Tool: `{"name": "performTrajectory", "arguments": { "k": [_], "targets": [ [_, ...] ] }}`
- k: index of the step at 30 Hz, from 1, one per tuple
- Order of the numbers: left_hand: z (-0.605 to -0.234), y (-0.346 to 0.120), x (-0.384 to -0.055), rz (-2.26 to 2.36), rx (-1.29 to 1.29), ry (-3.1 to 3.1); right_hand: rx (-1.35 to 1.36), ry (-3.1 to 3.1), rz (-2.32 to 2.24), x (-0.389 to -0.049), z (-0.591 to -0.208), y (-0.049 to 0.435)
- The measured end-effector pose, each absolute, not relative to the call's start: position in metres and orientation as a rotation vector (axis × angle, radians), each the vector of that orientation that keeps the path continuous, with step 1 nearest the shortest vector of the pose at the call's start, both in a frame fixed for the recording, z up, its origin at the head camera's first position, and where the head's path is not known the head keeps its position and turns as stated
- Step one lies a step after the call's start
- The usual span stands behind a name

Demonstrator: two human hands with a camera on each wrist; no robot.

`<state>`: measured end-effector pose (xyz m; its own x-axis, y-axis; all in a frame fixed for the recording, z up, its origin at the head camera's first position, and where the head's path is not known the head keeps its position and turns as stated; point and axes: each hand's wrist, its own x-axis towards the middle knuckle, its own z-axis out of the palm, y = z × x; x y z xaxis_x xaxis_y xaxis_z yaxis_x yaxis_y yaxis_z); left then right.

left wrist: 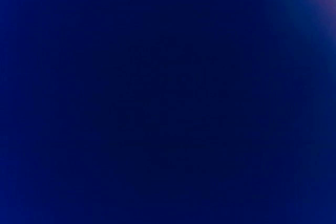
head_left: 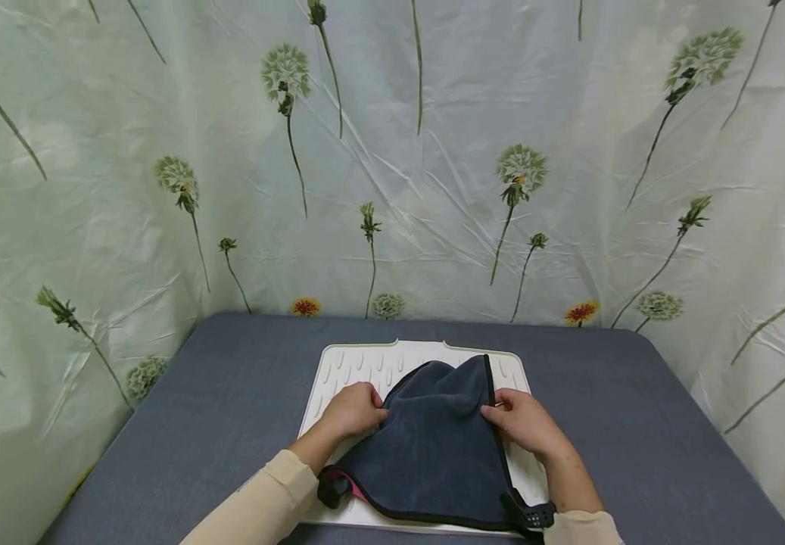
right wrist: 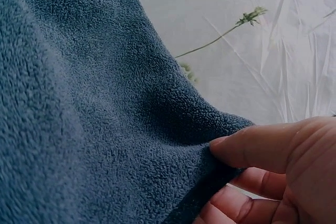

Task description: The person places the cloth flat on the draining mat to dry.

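Observation:
A dark blue-grey towel [head_left: 433,446] with black edging is spread between my two hands over a white ribbed tray [head_left: 317,393]. At its left edge my left hand [head_left: 351,412] pinches the cloth. My right hand [head_left: 524,424] pinches the opposite edge, and the right wrist view shows the thumb [right wrist: 247,142] on top of the plush fabric [right wrist: 115,103] with fingers underneath. A bit of pink shows at the towel's lower left corner. The left wrist view is dark blue throughout, so the left fingers' far side is hidden.
The tray lies on a grey table [head_left: 242,393] with rounded far corners. Behind it and at both sides hangs a pale curtain [head_left: 433,189] printed with dandelions. A black wrist camera strap [head_left: 531,515] sits beside the towel's lower right corner.

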<state>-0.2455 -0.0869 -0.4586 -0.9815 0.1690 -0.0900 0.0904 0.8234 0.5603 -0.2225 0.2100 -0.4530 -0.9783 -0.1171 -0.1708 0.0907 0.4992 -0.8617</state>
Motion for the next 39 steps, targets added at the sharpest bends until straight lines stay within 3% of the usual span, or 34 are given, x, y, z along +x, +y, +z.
{"name": "performTrajectory", "arguments": {
  "k": [24, 39],
  "targets": [
    [-0.449, -0.122, -0.266, 1.424, -0.046, 2.619, -0.185, 2.438, -1.345, -0.219, -0.453, 0.238],
    [-0.439, -0.148, -0.285, 1.482, -0.163, 2.548, 0.008, 2.440, -1.379, -0.220, -0.457, 0.253]
  ]
}}
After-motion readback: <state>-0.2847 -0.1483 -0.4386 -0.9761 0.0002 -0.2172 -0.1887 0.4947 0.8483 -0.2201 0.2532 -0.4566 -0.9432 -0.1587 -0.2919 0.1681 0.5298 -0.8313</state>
